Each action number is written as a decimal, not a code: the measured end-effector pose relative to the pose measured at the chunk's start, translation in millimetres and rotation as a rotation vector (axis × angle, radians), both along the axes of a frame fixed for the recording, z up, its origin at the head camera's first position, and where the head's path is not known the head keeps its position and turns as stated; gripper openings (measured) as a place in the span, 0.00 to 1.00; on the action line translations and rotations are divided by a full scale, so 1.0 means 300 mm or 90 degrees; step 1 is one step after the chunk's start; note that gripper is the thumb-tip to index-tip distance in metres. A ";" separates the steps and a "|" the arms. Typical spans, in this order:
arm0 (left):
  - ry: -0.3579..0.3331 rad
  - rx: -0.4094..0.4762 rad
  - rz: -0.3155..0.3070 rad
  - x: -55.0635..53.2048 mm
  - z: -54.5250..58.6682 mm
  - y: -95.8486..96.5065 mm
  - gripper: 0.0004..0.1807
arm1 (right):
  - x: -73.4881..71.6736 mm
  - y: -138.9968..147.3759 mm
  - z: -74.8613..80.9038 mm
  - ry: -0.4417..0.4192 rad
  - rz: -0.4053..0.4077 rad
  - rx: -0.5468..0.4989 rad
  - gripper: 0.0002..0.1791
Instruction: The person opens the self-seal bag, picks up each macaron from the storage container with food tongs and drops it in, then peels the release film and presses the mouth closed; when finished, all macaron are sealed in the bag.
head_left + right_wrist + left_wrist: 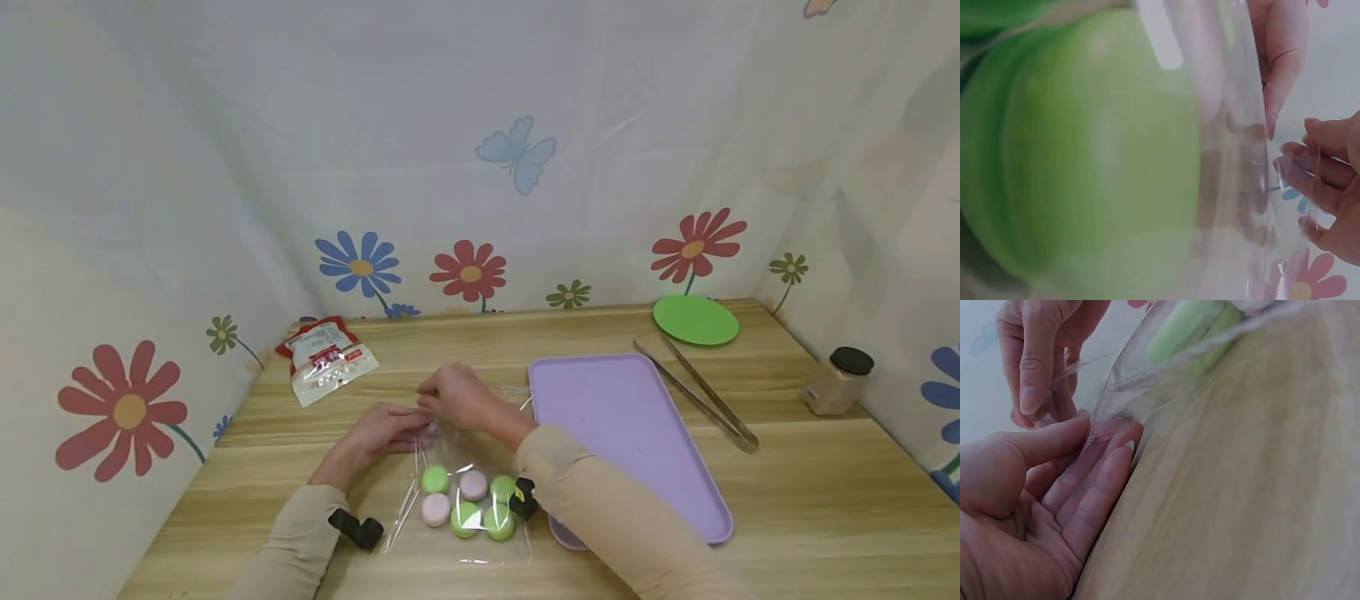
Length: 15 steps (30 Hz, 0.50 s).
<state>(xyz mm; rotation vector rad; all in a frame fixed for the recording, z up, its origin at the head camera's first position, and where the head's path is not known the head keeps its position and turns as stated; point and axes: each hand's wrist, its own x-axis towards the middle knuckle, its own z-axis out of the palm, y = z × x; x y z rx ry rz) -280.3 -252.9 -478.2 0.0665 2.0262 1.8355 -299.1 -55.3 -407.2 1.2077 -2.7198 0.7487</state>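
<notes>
A clear plastic bag (480,550) lies flat on the wooden table with several round macarons inside, some green (435,480) and some pink (435,509). My left hand (386,429) pinches the bag's far left edge between thumb and fingers; in the left wrist view the other fingers stretch out beneath the film. Right beside it, my right hand (461,396) reaches across the bag and pinches the same edge with thumb and fingertips. One green macaron (1104,150) fills much of the right wrist view, seen through the film.
A purple tray (622,433) lies right of the bag, under the right forearm. Beyond it are metal tongs (708,396), a green plate (696,320) and a black-lidded jar (838,383). A red and white pouch (327,358) lies at the back left.
</notes>
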 end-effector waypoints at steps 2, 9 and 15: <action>0.001 -0.002 0.003 0.000 0.000 0.005 0.21 | 0.001 0.000 -0.003 0.018 0.010 -0.005 0.09; 0.017 0.000 -0.020 0.002 0.005 0.011 0.20 | 0.007 0.003 -0.013 -0.134 -0.031 -0.170 0.08; 0.009 0.004 -0.036 -0.009 -0.004 0.009 0.22 | -0.032 0.062 0.019 -0.268 -0.181 -0.317 0.07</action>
